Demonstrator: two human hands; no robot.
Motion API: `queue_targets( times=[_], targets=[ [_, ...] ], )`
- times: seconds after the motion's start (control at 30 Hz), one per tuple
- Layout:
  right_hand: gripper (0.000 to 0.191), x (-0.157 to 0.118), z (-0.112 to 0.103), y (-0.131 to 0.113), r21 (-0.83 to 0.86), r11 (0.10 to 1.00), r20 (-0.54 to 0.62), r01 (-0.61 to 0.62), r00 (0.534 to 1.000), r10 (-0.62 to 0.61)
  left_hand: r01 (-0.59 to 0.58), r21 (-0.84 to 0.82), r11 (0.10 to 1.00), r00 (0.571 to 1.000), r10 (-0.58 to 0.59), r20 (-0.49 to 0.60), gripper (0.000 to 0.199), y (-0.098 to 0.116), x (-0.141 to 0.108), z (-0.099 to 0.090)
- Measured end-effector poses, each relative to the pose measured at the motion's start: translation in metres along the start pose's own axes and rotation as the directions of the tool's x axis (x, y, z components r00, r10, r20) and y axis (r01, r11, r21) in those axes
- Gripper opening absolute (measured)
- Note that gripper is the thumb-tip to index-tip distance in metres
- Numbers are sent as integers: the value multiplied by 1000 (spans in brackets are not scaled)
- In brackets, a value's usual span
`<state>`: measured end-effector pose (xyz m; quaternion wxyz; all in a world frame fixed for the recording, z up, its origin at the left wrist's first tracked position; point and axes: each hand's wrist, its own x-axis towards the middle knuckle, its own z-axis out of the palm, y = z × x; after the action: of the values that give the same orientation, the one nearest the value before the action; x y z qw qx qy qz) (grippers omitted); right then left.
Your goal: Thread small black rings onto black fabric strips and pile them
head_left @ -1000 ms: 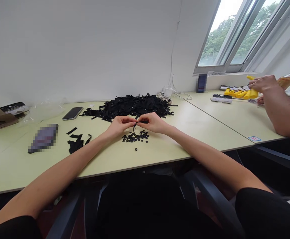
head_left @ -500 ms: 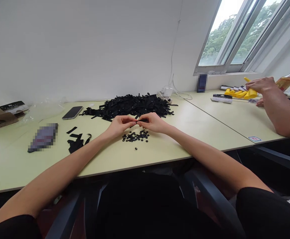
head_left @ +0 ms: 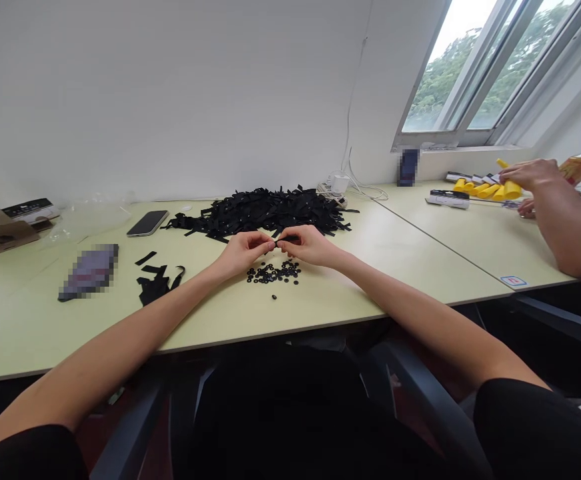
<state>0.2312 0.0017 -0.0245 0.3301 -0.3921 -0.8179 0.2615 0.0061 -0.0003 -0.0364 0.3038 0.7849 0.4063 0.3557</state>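
My left hand (head_left: pixel 244 253) and my right hand (head_left: pixel 311 246) meet fingertip to fingertip over the pale green table (head_left: pixel 240 325). Both are closed in a pinch on a small black piece (head_left: pixel 276 245), mostly covered by the fingers. Just in front of them lies a scatter of small black rings (head_left: pixel 273 273), with a single ring (head_left: pixel 274 297) nearer the table edge. Behind my hands spreads a large heap of black strips (head_left: pixel 270 210). A smaller bunch of black strips (head_left: pixel 154 287) rests left of the rings, beside my left forearm.
A phone (head_left: pixel 147 223), a blurred dark packet (head_left: pixel 89 272), clear plastic (head_left: pixel 88 220) and cardboard (head_left: pixel 3 235) are on the left. White cables (head_left: pixel 339 183) lie by the wall. At right, another person's hand (head_left: pixel 533 175) holds a yellow item near more yellow pieces (head_left: pixel 485 190).
The view has shifted slightly. My hands remain together, with only a small change at the fingertips. The other person's hand still holds the yellow item.
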Motion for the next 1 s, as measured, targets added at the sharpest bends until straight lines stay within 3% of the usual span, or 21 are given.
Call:
queue_targets(
  times=[0.27, 1.0],
  targets=[
    [19, -2, 1, 0, 9, 1000, 62, 23, 998, -24, -60, 101, 993, 998, 60, -1, 36, 1, -2, 3],
    [20, -3, 0, -2, -8, 999, 44, 38, 998, -37, -59, 49, 997, 998, 59, -1, 36, 10, -4, 1]
  ],
)
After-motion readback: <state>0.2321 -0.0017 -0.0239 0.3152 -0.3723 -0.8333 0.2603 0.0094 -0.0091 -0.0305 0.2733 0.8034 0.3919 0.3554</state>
